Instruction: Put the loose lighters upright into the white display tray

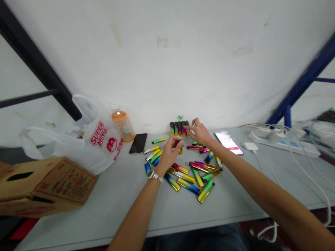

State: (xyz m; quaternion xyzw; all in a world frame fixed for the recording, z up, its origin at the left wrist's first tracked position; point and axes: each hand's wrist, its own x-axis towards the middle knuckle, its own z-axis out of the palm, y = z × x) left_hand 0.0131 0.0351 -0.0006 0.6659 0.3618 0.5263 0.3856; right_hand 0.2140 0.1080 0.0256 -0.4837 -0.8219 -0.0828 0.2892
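Several shiny lighters with black tops stand upright in a tight block (179, 128) near the wall. My right hand (198, 131) is at the right end of this block, its fingertips touching the lighters there. My left hand (169, 152), with a metal watch (156, 176) on the wrist, holds a yellow lighter (180, 150) with a dark top, just in front of the block. Several more lighters in green, yellow, blue, red and pink lie scattered on the grey table (115, 205) around and below my hands, such as a green and yellow one (206, 192).
A black phone (138, 143), an orange drink bottle (123, 125), a white plastic bag (101, 143) and a cardboard box (65, 181) are at the left. To the right lie a lit phone (228, 143), a white charger (250, 146) and a power strip (285, 142) with cables.
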